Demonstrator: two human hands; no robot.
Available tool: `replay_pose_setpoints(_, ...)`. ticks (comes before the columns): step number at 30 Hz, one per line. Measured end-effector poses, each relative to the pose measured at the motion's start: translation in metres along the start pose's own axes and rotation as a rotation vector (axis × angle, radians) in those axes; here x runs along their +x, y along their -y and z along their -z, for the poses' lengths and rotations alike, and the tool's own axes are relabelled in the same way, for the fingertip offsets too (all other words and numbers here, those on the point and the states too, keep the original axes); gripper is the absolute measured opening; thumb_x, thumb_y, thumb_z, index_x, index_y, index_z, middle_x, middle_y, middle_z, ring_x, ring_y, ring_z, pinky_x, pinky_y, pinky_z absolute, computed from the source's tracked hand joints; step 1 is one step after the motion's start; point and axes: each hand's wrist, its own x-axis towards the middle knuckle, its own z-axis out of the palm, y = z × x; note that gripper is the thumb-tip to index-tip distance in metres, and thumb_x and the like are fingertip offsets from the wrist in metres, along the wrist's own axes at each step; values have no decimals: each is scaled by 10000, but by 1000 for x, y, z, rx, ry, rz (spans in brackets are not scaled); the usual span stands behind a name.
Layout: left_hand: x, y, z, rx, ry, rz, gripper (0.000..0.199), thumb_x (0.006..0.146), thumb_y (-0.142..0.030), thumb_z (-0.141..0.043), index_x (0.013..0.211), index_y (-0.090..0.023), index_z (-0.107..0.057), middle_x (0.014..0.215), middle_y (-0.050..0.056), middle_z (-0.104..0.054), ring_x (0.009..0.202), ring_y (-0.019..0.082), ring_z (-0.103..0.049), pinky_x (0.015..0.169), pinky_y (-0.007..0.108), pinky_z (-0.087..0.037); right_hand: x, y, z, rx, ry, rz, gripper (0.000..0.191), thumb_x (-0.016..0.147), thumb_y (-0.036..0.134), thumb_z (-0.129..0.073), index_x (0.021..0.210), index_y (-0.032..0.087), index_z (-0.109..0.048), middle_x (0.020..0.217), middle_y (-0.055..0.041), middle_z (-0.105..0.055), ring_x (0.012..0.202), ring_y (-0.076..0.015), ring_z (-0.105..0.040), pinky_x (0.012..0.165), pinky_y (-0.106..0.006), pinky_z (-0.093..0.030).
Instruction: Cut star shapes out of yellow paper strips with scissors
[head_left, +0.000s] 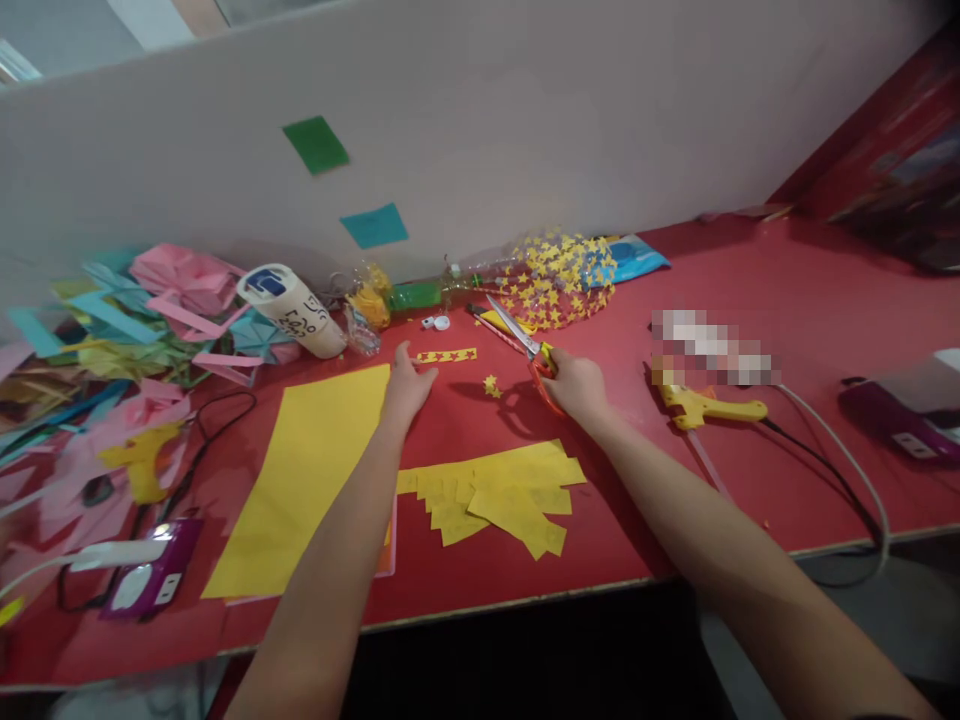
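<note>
As far as could be judged, was at a cutting-out step and between two cuts. Had the strip [448, 355] flat on the worktop [780, 290], straight ahead and just beside the left hand [409, 388]. Held that hand spread, thumb apart from the fingers; could not tell whether touching the strip. Gripped the scissors [519, 333] by the handles in the right hand [581, 388], blades pointing forward and to the left. Judged a light pinch on the strip, then a swing of the blades toward it, to be called for, with care at the small points. Saw red star shapes along the strip; could not tell whether printed or cut through.

Had loose stars [491, 386] between the hands, yellow pieces [517, 500] overlapping nearer the body, and a yellow sheet [315, 450] partly under the left forearm. Found no readable print on any of them.

Made out black handwriting on the white roll [300, 312], back left, but could not read it surely. Could read no brand on the blue packet [641, 262] beside the starred plastic [559, 280], nor on the right-hand glue gun [720, 408]. Found nothing legible on the green note [316, 145] or blue note [373, 226] on the wall [525, 120].
</note>
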Motion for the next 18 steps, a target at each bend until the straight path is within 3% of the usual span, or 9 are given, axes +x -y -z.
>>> replay_pose_setpoints(1,-9,-4,3,141,12,-88,466,613,-154,-727,1045,-216,-567,944,41,-600,764,178,-591,723,303,-454,0,0,-1,-4,-1,1,244,873,330,-530,969,156,-672,854,-142,-737,740,-258,-635,562,-295,-234)
replay_pose_setpoints(2,-19,-9,5,234,131,-156,400,647,-198,-723,1018,-208,-576,973,53,-600,772,181,-580,753,322,-459,0,0,-2,-7,-3,3,250,876,333,-526,976,155,-671,858,-143,-737,748,-261,-637,564,-296,-234)
replay_pose_setpoints(3,-32,-15,7,278,316,-218,324,694,-256,-705,990,-207,-585,983,56,-603,784,184,-575,765,333,-462,0,0,-2,-11,-4,5,257,878,334,-523,982,152,-672,859,-144,-737,753,-263,-637,566,-297,-234)
replay_pose_setpoints(5,-58,-27,6,334,805,-316,305,750,-376,-691,1004,-228,-607,1055,60,-594,898,206,-579,809,348,-472,-1,0,-3,-20,-5,11,271,879,338,-519,991,145,-673,855,-145,-733,754,-264,-636,568,-298,-234)
replay_pose_setpoints(7,-82,-34,3,428,1092,-399,340,725,-405,-726,994,-233,-608,1086,64,-568,969,226,-556,841,360,-468,-2,1,-4,-30,-6,15,278,879,339,-516,990,139,-675,841,-146,-728,742,-262,-631,567,-299,-232)
replay_pose_setpoints(9,-96,-34,-2,551,1172,-446,367,671,-349,-772,956,-219,-581,1073,70,-548,1017,255,-526,857,375,-455,-3,2,-4,-40,-12,20,278,881,342,-510,974,139,-676,815,-143,-721,721,-256,-621,564,-301,-226)
replay_pose_setpoints(11,-101,-28,-6,593,1157,-474,334,671,-319,-764,908,-216,-553,1044,70,-539,1019,267,-506,847,375,-447,-4,3,-3,-44,-28,31,275,881,347,-507,953,140,-674,788,-136,-711,695,-247,-605,560,-299,-221)
replay_pose_setpoints(15,-95,-15,-7,522,1139,-476,178,766,-295,-642,888,-222,-536,1035,61,-530,1005,247,-504,867,369,-434,-6,4,-4,-54,-40,32,256,865,326,-514,935,139,-673,768,-128,-696,668,-231,-581,558,-295,-220)
replay_pose_setpoints(18,-93,-15,-4,512,1158,-435,218,767,-319,-643,939,-224,-546,1103,69,-515,1072,258,-493,917,386,-423,-6,4,-5,-58,-39,29,243,855,318,-515,916,144,-674,750,-118,-687,654,-225,-570,554,-294,-218)
